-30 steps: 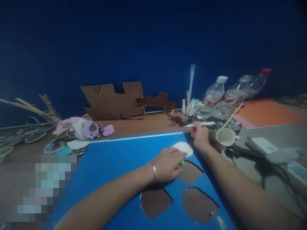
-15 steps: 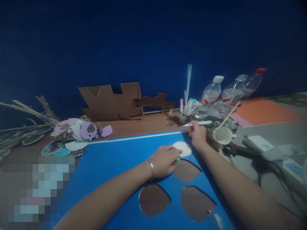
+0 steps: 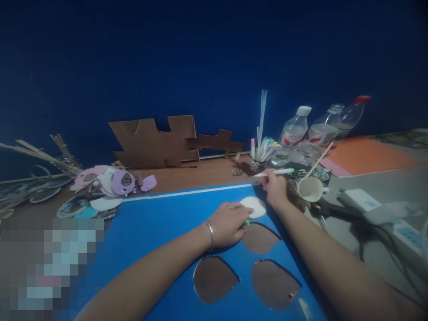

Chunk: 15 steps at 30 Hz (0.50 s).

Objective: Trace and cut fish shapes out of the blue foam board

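Observation:
A blue board (image 3: 160, 236) with teardrop-shaped holes lies on the table. Near its top right is a white rounded piece (image 3: 256, 207), and the fingertips of my left hand (image 3: 230, 225) rest on its left edge. A small green thing, perhaps a marker cap, is held between the fingers of that hand. My right hand (image 3: 276, 189) is closed around a white marker (image 3: 284, 171) with a green end, just beyond the board's upper right corner. The marker lies nearly level, its tip pointing left.
Brown cardboard (image 3: 150, 140) leans on the blue wall. A marker cup (image 3: 257, 165), plastic bottles (image 3: 294, 129), a white cup (image 3: 310, 189) and orange paper (image 3: 371, 154) stand or lie right. Decorated paper pieces (image 3: 123, 182) are at left; a power strip (image 3: 408, 236) and cables lie right.

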{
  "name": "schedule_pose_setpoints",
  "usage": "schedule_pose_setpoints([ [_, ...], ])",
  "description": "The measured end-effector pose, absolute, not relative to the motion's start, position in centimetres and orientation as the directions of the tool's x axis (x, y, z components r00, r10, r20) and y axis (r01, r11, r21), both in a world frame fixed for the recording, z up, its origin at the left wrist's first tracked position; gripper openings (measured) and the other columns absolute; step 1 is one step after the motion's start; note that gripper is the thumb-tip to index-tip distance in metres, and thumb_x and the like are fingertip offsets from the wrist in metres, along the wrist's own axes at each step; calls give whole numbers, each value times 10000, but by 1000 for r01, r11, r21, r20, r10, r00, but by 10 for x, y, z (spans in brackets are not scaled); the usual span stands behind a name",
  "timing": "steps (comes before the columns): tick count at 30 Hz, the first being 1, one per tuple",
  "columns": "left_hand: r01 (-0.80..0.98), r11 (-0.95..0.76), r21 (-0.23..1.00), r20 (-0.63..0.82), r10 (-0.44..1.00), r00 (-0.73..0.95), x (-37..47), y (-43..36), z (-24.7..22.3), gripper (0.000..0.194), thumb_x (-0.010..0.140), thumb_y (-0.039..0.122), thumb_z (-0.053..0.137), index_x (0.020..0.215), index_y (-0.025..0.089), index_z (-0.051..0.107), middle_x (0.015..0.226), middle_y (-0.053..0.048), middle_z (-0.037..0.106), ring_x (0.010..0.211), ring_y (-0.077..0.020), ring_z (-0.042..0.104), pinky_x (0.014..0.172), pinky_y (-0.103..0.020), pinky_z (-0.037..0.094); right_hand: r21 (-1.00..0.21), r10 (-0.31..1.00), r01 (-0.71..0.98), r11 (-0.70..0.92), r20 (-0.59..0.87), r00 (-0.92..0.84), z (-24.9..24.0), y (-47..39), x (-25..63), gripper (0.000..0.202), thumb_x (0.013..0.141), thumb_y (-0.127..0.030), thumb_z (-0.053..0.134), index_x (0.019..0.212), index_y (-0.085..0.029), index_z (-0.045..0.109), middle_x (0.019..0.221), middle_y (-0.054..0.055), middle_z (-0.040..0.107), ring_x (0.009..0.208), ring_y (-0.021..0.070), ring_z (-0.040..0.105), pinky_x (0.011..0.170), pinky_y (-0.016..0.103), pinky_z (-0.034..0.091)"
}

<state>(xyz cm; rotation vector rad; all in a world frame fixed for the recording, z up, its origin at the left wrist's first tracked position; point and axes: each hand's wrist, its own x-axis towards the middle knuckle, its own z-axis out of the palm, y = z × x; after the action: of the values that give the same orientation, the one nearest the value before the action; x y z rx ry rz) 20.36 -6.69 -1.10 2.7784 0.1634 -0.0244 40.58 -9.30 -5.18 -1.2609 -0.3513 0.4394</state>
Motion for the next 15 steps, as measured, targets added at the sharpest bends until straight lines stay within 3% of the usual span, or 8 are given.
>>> schedule_pose_setpoints([
  [9,104,-946,306,-74,86,994,203,-65,-8,451,818,239,427,1267,196,422,1260,-93,543,1225,-266,407,944,-463,334,-993,588,102,58,116,801,-52,-98,406,311,684,-434,616,571,-211,432,400,-90,356,384,79,293,389,237,217],
  [15,96,-963,251,-86,76,993,203,-66,-5,398,826,308,429,1206,195,457,1266,-92,538,1211,-272,418,922,-459,340,-933,710,345,-98,177,682,-38,-107,399,342,669,-432,652,501,-200,465,396,-54,454,421,104,412,471,248,327],
])
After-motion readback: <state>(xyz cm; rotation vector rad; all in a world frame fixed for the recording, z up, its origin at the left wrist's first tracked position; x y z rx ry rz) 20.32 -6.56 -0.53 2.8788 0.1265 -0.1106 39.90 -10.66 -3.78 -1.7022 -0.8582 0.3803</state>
